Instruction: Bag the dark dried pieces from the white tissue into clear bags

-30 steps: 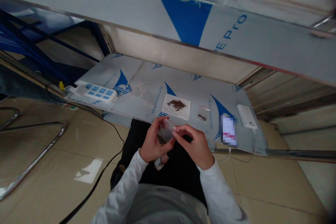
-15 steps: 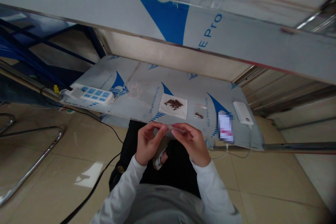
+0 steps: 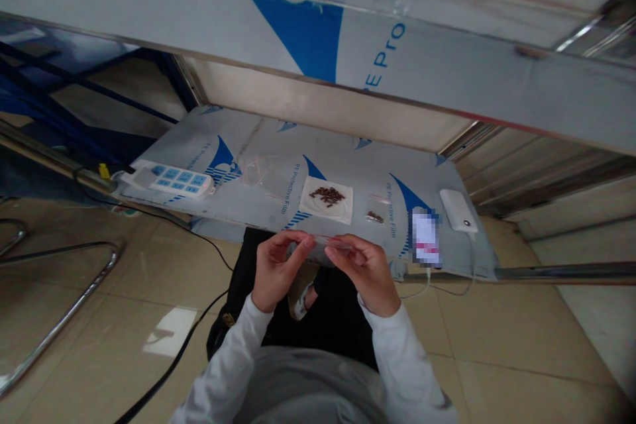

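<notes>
My left hand (image 3: 277,268) and my right hand (image 3: 366,270) meet in front of the shelf's near edge. Pinched between both sets of fingertips is a small clear plastic bag (image 3: 322,239), stretched sideways; whether anything is inside is too small to tell. Beyond them a pile of small brown pieces (image 3: 326,196) lies on a white paper napkin (image 3: 342,212). To its right sits a little clear bag of similar brown pieces (image 3: 375,216), with another thin clear piece of plastic (image 3: 379,199) just behind it.
On the film-covered shelf (image 3: 318,146) are a white power strip (image 3: 179,180), loose clear plastic bags (image 3: 258,175), a phone (image 3: 426,238) and a white power bank (image 3: 457,211) with cables. An upper shelf (image 3: 199,26) crosses above. A metal chair leg (image 3: 74,308) stands left.
My hands have drawn slightly apart, the left one moving a little left, so more of the clear bag shows between them. The view has shifted slightly.
</notes>
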